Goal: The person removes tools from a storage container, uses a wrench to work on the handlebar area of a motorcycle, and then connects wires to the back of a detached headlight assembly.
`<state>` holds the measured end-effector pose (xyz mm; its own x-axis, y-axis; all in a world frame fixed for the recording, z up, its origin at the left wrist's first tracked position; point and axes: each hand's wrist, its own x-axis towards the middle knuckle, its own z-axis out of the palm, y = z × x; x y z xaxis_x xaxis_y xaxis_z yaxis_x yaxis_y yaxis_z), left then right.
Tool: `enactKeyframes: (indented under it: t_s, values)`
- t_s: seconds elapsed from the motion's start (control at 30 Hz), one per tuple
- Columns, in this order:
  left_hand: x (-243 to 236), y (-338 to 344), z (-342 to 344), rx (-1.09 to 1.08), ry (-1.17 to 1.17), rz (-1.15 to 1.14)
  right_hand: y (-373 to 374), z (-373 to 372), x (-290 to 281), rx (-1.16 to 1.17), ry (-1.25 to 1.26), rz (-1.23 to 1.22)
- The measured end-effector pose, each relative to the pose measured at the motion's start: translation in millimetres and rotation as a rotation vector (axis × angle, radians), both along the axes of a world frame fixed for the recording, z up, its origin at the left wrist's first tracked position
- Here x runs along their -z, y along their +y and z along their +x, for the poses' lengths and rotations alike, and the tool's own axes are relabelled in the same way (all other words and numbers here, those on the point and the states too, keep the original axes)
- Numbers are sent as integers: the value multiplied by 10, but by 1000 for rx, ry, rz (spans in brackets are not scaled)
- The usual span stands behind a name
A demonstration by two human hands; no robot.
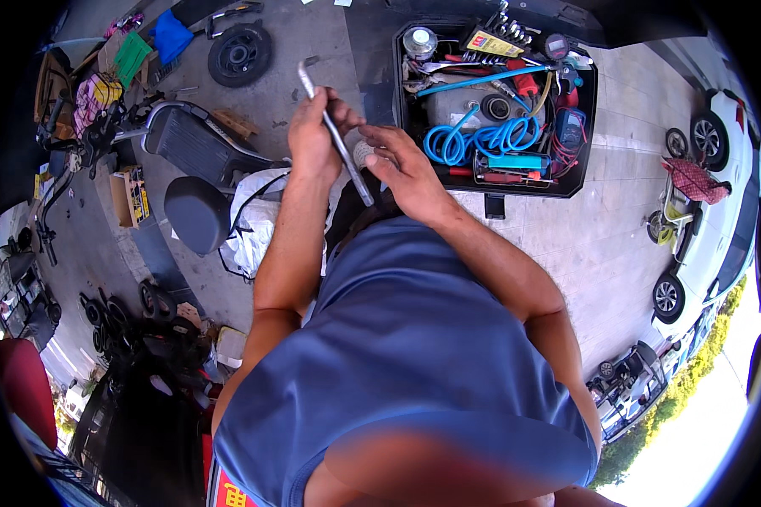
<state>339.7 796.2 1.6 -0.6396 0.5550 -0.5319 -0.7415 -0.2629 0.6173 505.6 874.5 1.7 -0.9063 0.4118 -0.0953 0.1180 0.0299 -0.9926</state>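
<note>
My left hand (pixel 317 135) is closed around a silver L-shaped wrench (pixel 339 145). The bent end points up and away, and the straight end slants down to the right, in front of my body. Just right of it, my right hand (pixel 407 171) is open with its fingers loosely stretched toward the wrench. Its fingertips come close to the left fingers; I cannot tell whether they touch. A small pale textured patch shows between the right thumb and forefinger, too hidden to name.
Beyond my right hand stands a black toolbox (pixel 490 193) with a coiled blue hose (pixel 450 145), wrenches and a blue meter (pixel 571 127). At left are a scooter seat (pixel 196 214), a wheel (pixel 239 56) and a cardboard box (pixel 128 196). A white car (pixel 723 203) is parked far right.
</note>
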Motion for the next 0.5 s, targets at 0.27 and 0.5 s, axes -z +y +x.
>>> enactKeyframes:
  t_s: [0.27, 0.5]
  values:
    - [407, -1426, -513, -216, 73, -207, -38, -238, 1393, 573, -548, -173]
    - [528, -1591, -145, -215, -130, -269, 271, -9, 1867, 629, -589, -226]
